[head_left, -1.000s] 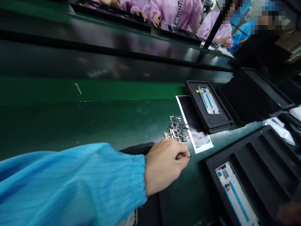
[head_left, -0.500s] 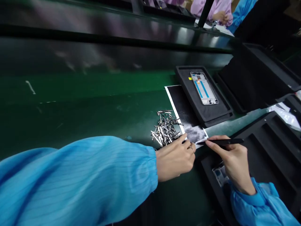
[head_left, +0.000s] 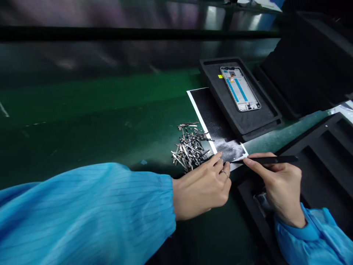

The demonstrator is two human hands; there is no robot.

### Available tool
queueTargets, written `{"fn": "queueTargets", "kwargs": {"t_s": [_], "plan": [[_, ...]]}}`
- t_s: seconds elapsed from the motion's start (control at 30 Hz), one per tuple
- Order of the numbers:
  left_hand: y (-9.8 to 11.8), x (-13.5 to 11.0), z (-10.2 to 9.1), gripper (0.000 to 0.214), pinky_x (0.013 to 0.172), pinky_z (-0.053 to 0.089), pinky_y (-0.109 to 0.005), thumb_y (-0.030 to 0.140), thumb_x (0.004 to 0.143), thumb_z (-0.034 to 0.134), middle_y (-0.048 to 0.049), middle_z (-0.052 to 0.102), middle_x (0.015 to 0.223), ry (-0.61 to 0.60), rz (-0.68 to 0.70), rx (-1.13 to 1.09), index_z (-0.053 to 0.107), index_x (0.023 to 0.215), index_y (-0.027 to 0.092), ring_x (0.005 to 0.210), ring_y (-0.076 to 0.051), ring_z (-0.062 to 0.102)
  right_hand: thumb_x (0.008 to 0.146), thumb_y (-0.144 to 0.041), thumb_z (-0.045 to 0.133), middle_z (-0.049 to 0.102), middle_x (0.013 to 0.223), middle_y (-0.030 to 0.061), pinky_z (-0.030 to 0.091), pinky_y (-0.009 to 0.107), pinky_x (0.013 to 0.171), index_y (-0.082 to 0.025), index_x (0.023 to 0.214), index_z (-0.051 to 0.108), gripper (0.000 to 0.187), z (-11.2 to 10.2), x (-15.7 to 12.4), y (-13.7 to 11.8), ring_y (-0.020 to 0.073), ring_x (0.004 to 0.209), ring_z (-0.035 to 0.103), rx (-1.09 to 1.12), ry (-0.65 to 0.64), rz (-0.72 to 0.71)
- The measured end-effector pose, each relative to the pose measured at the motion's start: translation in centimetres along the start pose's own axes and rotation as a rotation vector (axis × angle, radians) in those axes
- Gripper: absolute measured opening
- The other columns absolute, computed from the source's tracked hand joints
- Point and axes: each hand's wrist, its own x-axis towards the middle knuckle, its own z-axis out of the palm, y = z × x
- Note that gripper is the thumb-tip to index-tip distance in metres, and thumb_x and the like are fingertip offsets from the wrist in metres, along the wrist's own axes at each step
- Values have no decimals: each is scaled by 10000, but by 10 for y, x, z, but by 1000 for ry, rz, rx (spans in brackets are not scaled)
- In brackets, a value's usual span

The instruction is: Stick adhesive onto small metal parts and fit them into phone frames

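My right hand [head_left: 284, 184] is closed around slim black tweezers [head_left: 273, 159], whose tip points left onto the near edge of a black sheet with a white border [head_left: 217, 129]. My left hand [head_left: 205, 187], a ring on one finger, holds the sheet's near left corner. Its fingers are bent and close to the tweezer tip; the thumb is mostly hidden. Just beyond this hand, a loose pile of small thin metallic and black strips [head_left: 190, 147] lies along the sheet's left border.
A black foam tray [head_left: 220, 92] overlaps the sheet's right side and carries a silver phone frame [head_left: 242, 92] with blue strips and a yellow tab. A larger slotted black tray [head_left: 317, 162] lies at right, with dark trays [head_left: 300, 70] stacked behind. The green worktop [head_left: 110, 129] extends left.
The view has tilted down and shifted, so the co-workers' hands at the top have left it. Both hands keep nearly the same place at the sheet's near edge; the tweezers remain held.
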Motion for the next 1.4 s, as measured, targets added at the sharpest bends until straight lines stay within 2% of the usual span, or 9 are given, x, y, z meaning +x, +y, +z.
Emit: {"fn": "queueTargets", "kwargs": {"t_s": [0.27,0.57,0.73,0.83,0.97,1.03,1.17,1.3,1.4], "plan": [[0,-1,-1,257,993,315,-466,227,720,540,-231,568,1086,26,-6,12,621,892,55,997,-314,549,623,-362,692,641,694,23,453,187,478,-166,585,667,201,0,0,1,157,643,602,12,11,-5],[-1,-2,0,244,985,320,-466,240,699,570,-234,560,1096,13,-4,9,614,866,67,1002,-307,542,617,-351,712,643,721,12,447,191,517,-172,597,659,189,-2,-1,5,153,677,594,93,34,23],[-1,-1,-2,322,975,314,-464,264,651,641,-237,553,1095,10,-36,-72,599,876,38,970,-306,538,603,-294,729,639,723,1,431,182,497,-178,588,661,136,-5,-1,5,141,661,589,75,63,9],[-2,2,-10,117,872,391,-384,123,717,546,-121,625,899,66,-235,-311,595,811,73,807,-215,565,610,-275,724,636,716,9,464,221,556,-183,580,660,116,-9,-3,-1,163,679,596,93,97,-45],[-5,6,-25,191,632,406,-255,95,803,442,-4,620,687,96,-720,-916,604,717,147,670,-144,557,575,-252,745,652,745,13,496,303,736,-204,584,669,90,-16,-12,-16,189,732,615,205,178,-132],[-5,7,-32,182,587,397,-231,91,784,461,9,616,631,77,-872,-1214,615,706,149,626,-131,559,558,-262,751,661,744,18,494,300,790,-211,596,679,96,-20,-18,-24,197,775,621,237,178,-124],[-2,5,-40,201,600,428,-218,22,741,453,0,612,592,71,-993,-1604,618,813,110,599,-124,550,551,-279,752,671,739,39,506,281,794,-212,609,687,110,-25,-27,-35,214,815,625,270,120,-100],[5,2,-46,187,595,426,-214,6,720,452,7,587,531,59,-1032,-1713,607,769,98,566,-117,531,546,-302,750,669,693,47,514,225,737,-215,591,687,116,-24,-32,-40,204,769,636,219,64,-136],[9,0,-48,182,597,423,-224,25,712,454,6,592,532,79,-1018,-1729,611,755,107,561,-122,529,553,-304,746,665,666,49,517,247,734,-221,586,687,108,-25,-33,-40,210,735,640,202,51,-161]]}}
